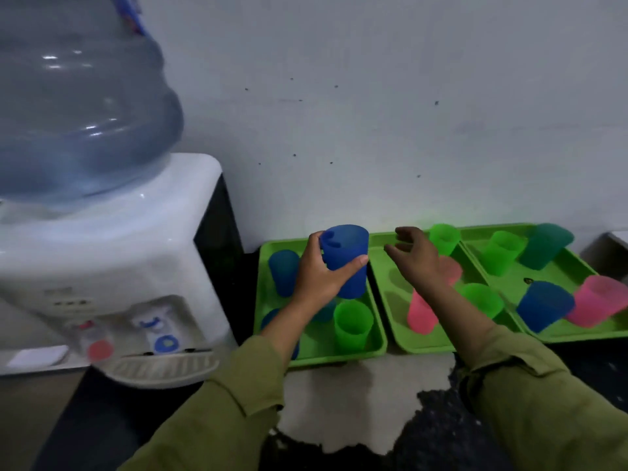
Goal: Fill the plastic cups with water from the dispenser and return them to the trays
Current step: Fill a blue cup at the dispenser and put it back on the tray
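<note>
Leftmost, the dispenser (112, 266) carries its bottle (78, 113) on top, red and blue taps on the front; next, your left hand (317, 270) has the blue cup (346, 246) upright over the left tray (339, 355), grip curled round its side, thumb across the front; a green cup (351, 322) stands in that tray's near corner; your right hand (416, 258) hovers over the middle tray (390, 294), grip spread, holding nothing; a pink cup (419, 314) shows beside that forearm; the right tray (557, 273) holds more cups.
</note>
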A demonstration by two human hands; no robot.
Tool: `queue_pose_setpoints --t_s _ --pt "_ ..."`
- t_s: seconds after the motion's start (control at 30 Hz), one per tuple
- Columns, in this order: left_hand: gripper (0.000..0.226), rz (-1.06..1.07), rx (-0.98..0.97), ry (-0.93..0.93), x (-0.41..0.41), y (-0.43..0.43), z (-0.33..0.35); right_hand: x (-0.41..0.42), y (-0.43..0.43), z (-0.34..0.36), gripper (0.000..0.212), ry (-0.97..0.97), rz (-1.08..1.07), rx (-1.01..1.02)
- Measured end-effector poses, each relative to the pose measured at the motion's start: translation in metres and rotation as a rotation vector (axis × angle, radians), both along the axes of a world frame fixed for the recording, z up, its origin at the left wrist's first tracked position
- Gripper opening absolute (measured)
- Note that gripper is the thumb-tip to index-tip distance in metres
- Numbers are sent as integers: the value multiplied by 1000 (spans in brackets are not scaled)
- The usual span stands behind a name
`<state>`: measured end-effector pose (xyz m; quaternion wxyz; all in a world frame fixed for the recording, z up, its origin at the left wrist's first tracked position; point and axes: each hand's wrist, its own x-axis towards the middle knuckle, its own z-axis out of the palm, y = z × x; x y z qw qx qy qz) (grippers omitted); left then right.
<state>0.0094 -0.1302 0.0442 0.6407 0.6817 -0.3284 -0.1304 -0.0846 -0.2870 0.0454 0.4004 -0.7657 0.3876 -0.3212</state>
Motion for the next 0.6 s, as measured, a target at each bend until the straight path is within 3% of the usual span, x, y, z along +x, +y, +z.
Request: queue_pose_setpoints --t_s 0.17,0.3,0.47,0.6 --pt "69 -67 22 -5 4 86 -1 22 91 -14 28 -27 -17 24" --pt "56 -103 20 -28 15 156 -9 41 155 -24 26 -39 71 104" --pt "59 -112 129 3 37 231 -29 67 222 -32 32 -12 245 156" --pt "79 -108 326 40 58 274 -54 89 254 -34 47 21 405 261"
